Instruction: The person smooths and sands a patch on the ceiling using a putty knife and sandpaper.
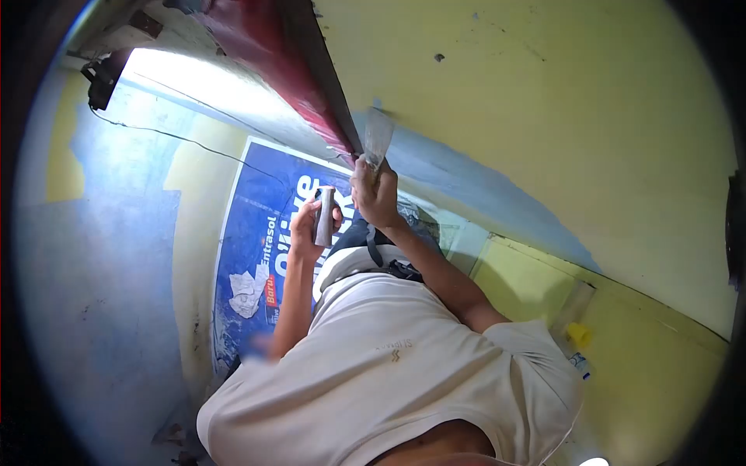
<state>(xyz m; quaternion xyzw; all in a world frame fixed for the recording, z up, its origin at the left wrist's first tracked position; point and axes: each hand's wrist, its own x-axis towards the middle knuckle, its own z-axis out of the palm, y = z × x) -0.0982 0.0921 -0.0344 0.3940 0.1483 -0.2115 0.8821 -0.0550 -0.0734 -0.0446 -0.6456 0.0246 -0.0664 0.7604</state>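
Gripped in the right hand (377, 196) is one pale-bladed scraper (378, 133); in the left hand (305, 226), one grey, elongated object (324, 220) is clasped.

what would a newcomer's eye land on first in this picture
Probably the big blue sign with white lettering, left of centre, behind the left hand, which holds a grey, bar-like object. Next would come the right hand, near the centre, gripping a flat-bladed tool by the yellow-and-blue wall that fills the upper right. A bright white glare also stands out at upper left.
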